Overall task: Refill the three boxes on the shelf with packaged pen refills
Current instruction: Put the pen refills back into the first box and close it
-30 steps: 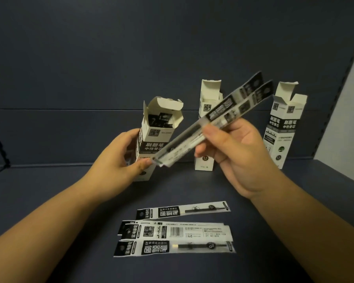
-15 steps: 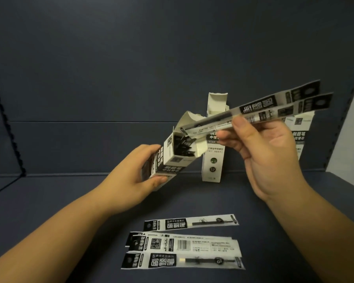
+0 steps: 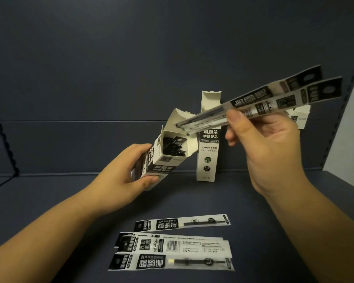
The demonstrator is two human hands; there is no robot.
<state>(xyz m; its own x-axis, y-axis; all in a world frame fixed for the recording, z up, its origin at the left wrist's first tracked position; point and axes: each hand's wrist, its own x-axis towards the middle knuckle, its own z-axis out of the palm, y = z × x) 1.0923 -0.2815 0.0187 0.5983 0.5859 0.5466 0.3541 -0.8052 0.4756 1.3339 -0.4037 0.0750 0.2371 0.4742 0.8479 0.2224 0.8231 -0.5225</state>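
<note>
My left hand [image 3: 121,178] grips the left white-and-black box [image 3: 164,154], lifted and tilted to the right with its flap open; dark refill packs show inside. My right hand [image 3: 268,144] pinches two packaged refills [image 3: 260,105], held slanting with their lower tips at the open mouth of the tilted box. The middle box [image 3: 207,152] stands upright with its flap open at the shelf's back. Most of the right box [image 3: 299,117] is hidden behind my right hand. Several more packaged refills [image 3: 176,248] lie flat on the shelf near me.
The dark blue shelf floor [image 3: 49,201] runs back to a dark back wall [image 3: 151,58]. A pale side panel [image 3: 347,129] closes the shelf on the right. A black perforated upright [image 3: 2,135] stands at the left.
My left hand lifted the left box off the shelf and tilted it right. My right hand swung the two refills up and right, bringing their tips to the box's open mouth.
</note>
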